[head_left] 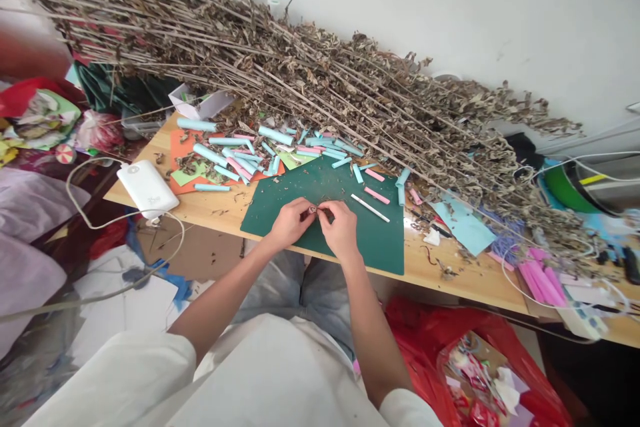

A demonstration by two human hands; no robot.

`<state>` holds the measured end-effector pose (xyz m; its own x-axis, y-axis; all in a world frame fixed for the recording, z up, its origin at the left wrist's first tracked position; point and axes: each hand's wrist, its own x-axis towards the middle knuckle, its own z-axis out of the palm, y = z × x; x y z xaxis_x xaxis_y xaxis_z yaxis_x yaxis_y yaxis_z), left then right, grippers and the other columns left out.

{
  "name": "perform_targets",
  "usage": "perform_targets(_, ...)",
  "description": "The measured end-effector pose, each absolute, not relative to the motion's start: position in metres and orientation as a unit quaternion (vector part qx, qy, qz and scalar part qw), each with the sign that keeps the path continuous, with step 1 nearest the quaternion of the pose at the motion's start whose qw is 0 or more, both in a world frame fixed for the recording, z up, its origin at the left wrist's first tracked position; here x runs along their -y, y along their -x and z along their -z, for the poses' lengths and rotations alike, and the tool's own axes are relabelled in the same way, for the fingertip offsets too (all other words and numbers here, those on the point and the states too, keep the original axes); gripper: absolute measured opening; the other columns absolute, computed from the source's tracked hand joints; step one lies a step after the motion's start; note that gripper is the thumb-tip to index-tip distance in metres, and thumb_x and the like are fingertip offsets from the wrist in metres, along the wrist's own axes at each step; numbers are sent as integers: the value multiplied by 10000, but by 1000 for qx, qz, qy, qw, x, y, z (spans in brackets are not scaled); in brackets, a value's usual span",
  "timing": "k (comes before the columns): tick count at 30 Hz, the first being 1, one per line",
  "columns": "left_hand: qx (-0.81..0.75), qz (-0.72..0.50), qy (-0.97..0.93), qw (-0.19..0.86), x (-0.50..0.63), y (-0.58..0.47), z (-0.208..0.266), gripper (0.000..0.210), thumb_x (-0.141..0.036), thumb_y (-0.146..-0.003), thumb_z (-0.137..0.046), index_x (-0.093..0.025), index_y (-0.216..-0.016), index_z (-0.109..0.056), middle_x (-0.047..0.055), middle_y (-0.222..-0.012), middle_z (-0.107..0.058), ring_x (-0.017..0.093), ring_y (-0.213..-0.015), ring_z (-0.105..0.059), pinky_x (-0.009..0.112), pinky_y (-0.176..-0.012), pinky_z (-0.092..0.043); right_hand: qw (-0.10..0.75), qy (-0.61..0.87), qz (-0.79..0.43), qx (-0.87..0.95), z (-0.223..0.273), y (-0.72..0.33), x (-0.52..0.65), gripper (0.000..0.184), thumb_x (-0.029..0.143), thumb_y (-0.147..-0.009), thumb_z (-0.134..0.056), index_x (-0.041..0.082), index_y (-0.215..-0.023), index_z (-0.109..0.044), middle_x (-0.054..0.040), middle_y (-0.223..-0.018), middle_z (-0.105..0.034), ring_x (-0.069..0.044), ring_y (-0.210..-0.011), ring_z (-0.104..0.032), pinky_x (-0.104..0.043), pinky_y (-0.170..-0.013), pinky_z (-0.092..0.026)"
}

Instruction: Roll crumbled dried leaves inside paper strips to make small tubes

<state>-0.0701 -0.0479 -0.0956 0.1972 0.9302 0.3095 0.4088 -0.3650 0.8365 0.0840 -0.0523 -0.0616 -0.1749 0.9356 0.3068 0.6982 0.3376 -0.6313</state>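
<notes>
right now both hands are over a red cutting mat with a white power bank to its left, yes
Not red: the head view shows a green cutting mat. The left hand and right hand are over it, the white power bank to its left.

Wall: plain, pale, located behind the counter. Counter: light wood-grain top, straight front edge. Illumination: soft, diffuse across wall.

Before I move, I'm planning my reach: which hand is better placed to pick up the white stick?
Probably the right hand: the white stick lies on the mat to its right, while the left hand is farther off. Both hands meet at a small piece, though.
</notes>
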Motion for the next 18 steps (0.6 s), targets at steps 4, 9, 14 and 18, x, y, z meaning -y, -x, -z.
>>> perform_targets(4,-472,-419,-712,309,49,70,93,128,-173,-898,-533,-167,-816,-632,44,-839,-628,143,-762,-577,252,-687,-445,354,557,-188,727,62,-83,52,100,189,-842,-575,205,-860,-672,-34,-819,-694,-180,-749,-620,-307,-736,-508)
perform_targets(9,-476,-405,-718,306,49,71,92,130,-184,-910,-527,-166,-809,-607,39,-834,-610,140,-763,-569,247,-694,-442,357,548,-212,726,59,-85,52,111,210,-850,-590,210,-875,-698,-34,-863,-719,-182,-772,-641,-312,-765,-510)
perform_targets(14,-480,-394,-723,304,49,71,95,144,-220,-928,-517,-172,-828,-608,39,-847,-604,142,-768,-570,247,-700,-447,353,541,-237,726,57,-86,50,158,198,-847,-568,209,-904,-715,-41,-872,-721,-180,-758,-647,-309,-757,-518)
perform_targets(18,-473,-396,-722,312,49,71,93,138,-207,-931,-507,-175,-845,-610,41,-870,-612,146,-800,-580,252,-730,-452,371,549,-256,703,60,-84,49,157,181,-823,-566,206,-864,-716,-28,-826,-710,-166,-710,-637,-291,-713,-519)
